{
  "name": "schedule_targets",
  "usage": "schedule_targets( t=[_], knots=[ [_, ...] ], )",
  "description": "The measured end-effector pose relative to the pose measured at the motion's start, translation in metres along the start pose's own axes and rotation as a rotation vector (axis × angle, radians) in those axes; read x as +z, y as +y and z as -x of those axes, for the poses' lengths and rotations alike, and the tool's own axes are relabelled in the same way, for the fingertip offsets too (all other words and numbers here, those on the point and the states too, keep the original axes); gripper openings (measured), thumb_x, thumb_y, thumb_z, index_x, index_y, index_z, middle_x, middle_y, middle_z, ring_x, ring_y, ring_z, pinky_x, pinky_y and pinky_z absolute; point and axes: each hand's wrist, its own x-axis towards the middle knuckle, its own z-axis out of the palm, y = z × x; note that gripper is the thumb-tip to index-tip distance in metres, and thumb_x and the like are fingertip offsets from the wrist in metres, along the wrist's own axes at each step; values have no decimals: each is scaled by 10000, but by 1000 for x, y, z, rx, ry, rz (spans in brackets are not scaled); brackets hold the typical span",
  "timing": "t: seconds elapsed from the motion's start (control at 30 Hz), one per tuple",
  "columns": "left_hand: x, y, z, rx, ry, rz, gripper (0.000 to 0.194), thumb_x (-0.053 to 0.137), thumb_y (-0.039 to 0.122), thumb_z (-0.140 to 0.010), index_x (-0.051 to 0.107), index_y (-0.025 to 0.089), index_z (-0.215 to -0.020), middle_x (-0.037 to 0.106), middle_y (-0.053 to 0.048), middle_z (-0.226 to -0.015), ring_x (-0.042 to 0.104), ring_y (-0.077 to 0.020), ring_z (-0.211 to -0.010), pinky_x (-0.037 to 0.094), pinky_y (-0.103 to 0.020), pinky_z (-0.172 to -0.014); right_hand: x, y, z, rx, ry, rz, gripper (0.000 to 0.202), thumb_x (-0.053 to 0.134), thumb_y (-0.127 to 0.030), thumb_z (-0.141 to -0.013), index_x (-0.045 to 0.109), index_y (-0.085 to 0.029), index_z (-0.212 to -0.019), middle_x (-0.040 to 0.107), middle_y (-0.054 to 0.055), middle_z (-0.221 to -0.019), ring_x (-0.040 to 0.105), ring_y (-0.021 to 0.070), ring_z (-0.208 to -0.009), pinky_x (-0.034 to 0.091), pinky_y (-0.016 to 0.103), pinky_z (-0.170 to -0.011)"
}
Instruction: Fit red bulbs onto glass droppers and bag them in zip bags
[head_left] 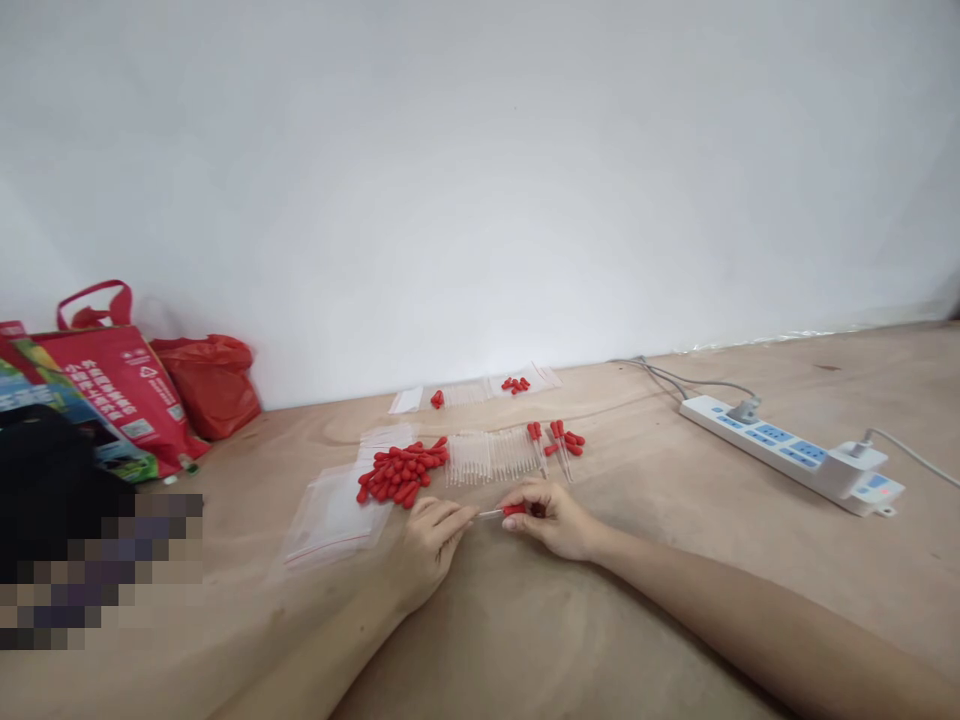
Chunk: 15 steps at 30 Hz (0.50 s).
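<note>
Head view: pinching thin tube (490, 514) in left hand (433, 545), red bulb (513, 510) in right hand (559, 522); likely joining; next, push straight.

Bulbs (401, 471): uniform red. Tubes (493, 456): clear and colourless. Zip bag (330, 515): translucent whitish, a red line along one edge. Desk (750, 560): light brown, faint wood-grain pattern. Power strip (787, 449): white, with blue socket panels; cable (705, 383) grey. Wall (480, 200): plain pale grey. Carrier bag (124, 390): red, white lettering, blue and green print. Plastic bag (214, 390): orange-red.
</note>
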Motion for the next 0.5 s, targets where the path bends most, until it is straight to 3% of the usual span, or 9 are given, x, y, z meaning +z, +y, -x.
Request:
schedule_targets(
  t=[0.5],
  knots=[
    [2,0,1,46,-63,-70,285,321,133,-860,584,177,-961,570,-35,-682,508,-135,-619,399,-264,-616,-3,-4,6,-160,1,199,171,525,-304,-783,648,-187,-799,560,36,-713,511,124,-652,414,240,-574]
  ],
)
